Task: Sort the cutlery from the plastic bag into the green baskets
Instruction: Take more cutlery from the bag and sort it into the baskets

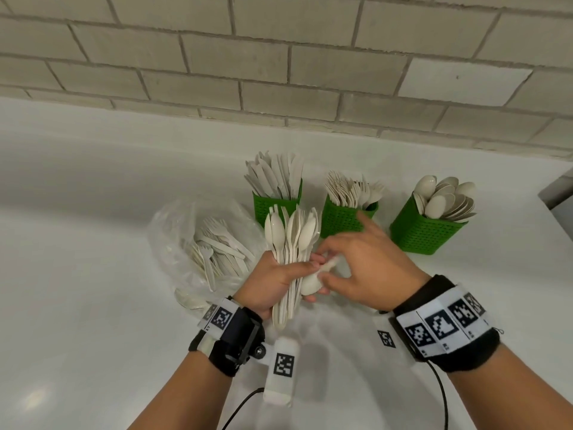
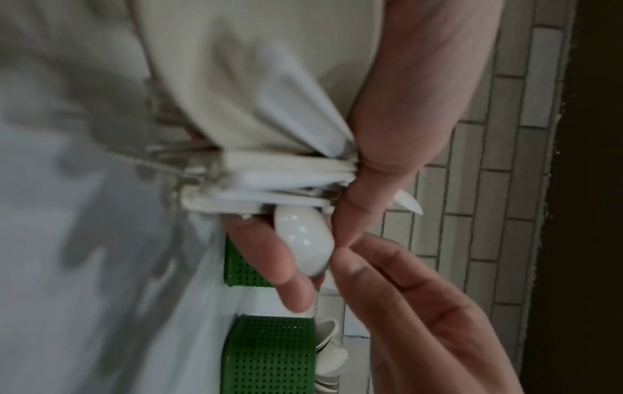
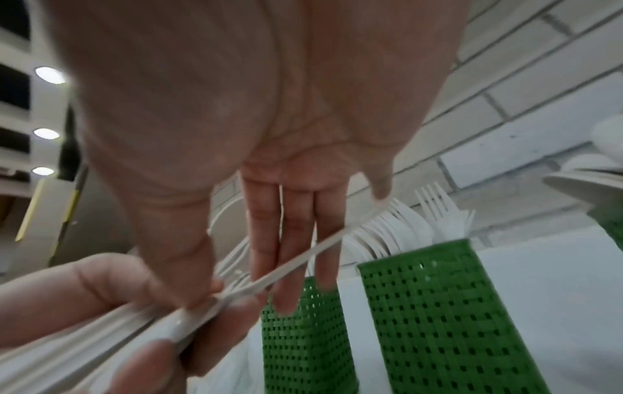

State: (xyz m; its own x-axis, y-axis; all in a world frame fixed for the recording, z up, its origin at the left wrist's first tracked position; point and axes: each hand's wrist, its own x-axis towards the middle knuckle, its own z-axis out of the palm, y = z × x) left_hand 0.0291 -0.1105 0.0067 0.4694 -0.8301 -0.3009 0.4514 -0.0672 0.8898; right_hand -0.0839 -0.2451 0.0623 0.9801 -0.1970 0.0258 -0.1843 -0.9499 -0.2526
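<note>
My left hand (image 1: 273, 280) grips an upright bundle of white plastic cutlery (image 1: 291, 240), mostly spoons, above the counter. In the left wrist view its handles (image 2: 276, 181) lie across my fingers. My right hand (image 1: 356, 265) pinches one spoon (image 1: 313, 282) at the bundle's lower part; this spoon's bowl (image 2: 303, 240) points down toward me. Three green baskets stand behind: knives (image 1: 273, 209), forks (image 1: 341, 225), spoons (image 1: 424, 237). The clear plastic bag (image 1: 173, 231) lies left with several forks in it.
A white counter (image 1: 93, 274) runs to a brick wall (image 1: 279, 72) just behind the baskets. In the right wrist view the fork basket (image 3: 438, 320) stands right below my fingers. Cables hang from both wristbands near the counter's front.
</note>
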